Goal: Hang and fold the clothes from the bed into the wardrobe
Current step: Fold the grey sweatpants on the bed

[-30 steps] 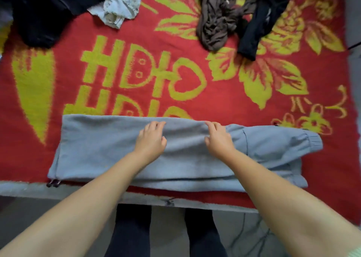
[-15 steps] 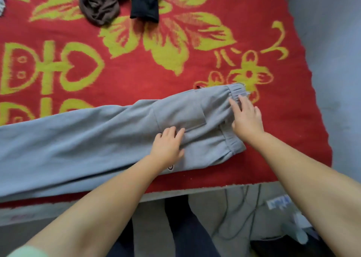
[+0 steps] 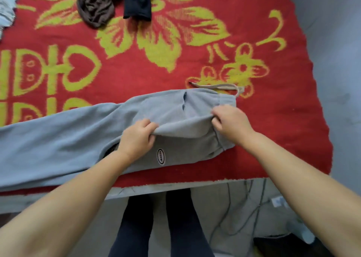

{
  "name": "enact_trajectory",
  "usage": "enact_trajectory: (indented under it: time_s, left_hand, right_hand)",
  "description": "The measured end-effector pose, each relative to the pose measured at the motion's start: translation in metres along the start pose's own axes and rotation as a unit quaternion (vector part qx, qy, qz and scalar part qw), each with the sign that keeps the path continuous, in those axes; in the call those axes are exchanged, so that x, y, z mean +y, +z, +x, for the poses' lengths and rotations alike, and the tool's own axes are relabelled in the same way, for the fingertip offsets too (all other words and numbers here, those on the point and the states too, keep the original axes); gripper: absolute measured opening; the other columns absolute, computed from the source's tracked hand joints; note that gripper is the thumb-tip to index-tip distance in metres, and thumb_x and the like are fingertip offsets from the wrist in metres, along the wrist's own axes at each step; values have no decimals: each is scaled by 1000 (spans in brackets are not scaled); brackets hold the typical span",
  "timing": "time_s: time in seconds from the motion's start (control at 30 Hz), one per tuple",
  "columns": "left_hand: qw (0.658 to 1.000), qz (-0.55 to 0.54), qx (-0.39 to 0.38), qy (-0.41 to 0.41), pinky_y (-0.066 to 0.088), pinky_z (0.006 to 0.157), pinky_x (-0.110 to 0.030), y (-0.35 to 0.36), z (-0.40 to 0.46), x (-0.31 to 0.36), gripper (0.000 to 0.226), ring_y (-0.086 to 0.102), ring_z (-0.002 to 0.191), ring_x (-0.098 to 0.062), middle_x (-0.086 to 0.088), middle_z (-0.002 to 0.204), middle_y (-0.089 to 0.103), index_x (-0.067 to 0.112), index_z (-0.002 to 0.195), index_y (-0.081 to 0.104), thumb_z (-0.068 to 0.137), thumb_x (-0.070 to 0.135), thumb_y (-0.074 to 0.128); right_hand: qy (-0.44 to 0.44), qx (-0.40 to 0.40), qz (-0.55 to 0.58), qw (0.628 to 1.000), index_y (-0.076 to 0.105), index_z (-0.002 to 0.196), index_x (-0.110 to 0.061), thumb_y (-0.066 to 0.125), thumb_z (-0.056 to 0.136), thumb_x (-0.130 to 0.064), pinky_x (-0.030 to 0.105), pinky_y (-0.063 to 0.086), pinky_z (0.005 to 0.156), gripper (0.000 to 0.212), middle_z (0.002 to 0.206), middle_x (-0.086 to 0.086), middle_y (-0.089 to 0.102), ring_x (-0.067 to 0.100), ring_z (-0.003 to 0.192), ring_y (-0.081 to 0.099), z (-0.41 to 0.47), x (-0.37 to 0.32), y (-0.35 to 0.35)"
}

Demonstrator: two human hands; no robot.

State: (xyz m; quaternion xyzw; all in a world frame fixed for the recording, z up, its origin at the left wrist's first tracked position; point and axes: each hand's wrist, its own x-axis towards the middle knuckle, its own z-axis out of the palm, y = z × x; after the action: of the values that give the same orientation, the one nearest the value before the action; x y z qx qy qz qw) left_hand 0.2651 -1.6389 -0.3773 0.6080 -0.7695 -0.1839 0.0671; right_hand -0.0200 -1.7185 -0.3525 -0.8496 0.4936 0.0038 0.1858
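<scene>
Grey sweatpants lie lengthwise along the near edge of the bed, waistband to the right, with a beige drawstring trailing beyond it. A small oval logo patch shows on the lower layer. My left hand grips a fold of the upper layer near the hip. My right hand pinches the same layer just inside the waistband. Between the two hands the top fabric is lifted off the layer below.
The bed carries a red blanket with yellow flowers. A brown garment and a black garment lie at the far side, and a pale one at the far left. Cables run over the floor beside my legs.
Both hands went from lying flat on the sweatpants to gripping the top layer near the waist and lifting it. The logo patch and the drawstring have come into sight.
</scene>
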Motion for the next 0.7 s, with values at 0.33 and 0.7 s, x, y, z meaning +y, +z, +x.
enact_trajectory:
  time_s: [0.33, 0.7]
  left_hand:
    - [974, 144, -170, -49, 51, 73, -48, 77, -49, 9, 93, 60, 88, -39, -22, 121, 56, 20, 132, 49, 46, 18, 83]
    - [977, 176, -75, -90, 43, 80, -47, 49, -62, -9, 56, 60, 92, -30, -13, 109, 62, 12, 122, 52, 66, 14, 54]
  right_hand:
    - [463, -43, 314, 828, 40, 137, -6, 67, 83, -48, 38, 36, 105, 73, 135, 18, 48, 32, 125, 46, -26, 52, 59]
    - [349, -17, 307, 885, 64, 115, -15, 62, 78, -37, 40, 47, 94, 42, 116, 9, 67, 27, 110, 61, -26, 84, 25]
